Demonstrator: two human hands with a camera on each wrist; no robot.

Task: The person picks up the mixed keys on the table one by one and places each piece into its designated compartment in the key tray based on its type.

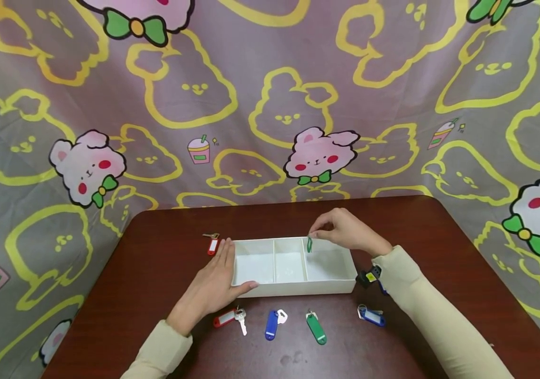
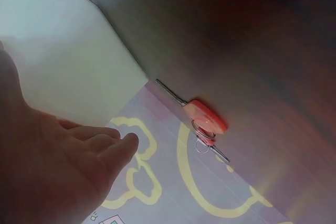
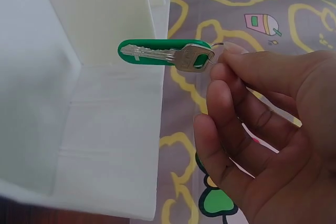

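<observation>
My right hand (image 1: 343,231) pinches the ring of a key with a green tag (image 3: 168,56) between thumb and fingertips. Key and tag hang over the right compartment of a white divided box (image 1: 298,288), near a divider. Along the box's left end lie the straight fingers of my left hand (image 1: 210,281), its thumb at the front rim. The box has three compartments, and their visible floors are bare. Just beyond the left fingers, a red-tagged key (image 1: 212,246) rests on the table.
In front of the box lie a red-tagged key (image 1: 225,318), a blue-tagged key (image 1: 271,325), a green-tagged key (image 1: 316,329) and another blue-tagged key (image 1: 371,317). A patterned curtain (image 1: 251,121) hangs behind the brown table (image 1: 156,273).
</observation>
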